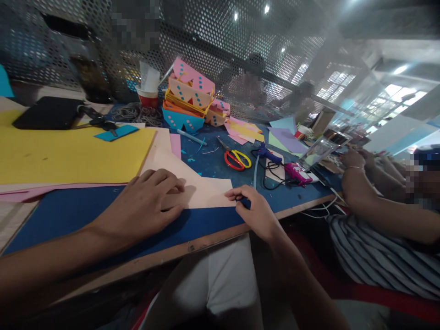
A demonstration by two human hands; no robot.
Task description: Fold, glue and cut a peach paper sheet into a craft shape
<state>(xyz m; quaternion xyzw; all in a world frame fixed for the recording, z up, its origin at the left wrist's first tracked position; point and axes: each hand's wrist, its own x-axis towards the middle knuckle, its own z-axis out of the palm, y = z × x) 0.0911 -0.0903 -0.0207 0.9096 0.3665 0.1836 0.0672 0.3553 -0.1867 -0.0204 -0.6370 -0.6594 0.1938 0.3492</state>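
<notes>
I'm resting the left hand (pixel 147 195), fingers loosely spread, on peach cardstock (pixel 209 195) stretching rightward; the right hand (pixel 257 211) is curling its fingers at the right end, hold unclear.

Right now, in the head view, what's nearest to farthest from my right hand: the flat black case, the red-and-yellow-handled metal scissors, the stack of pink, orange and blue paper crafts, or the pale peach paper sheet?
1. Peach paper: at your right hand.
2. Scissors: just beyond the hand.
3. Paper stack: farther back, leftward.
4. Black case: far left.
</notes>
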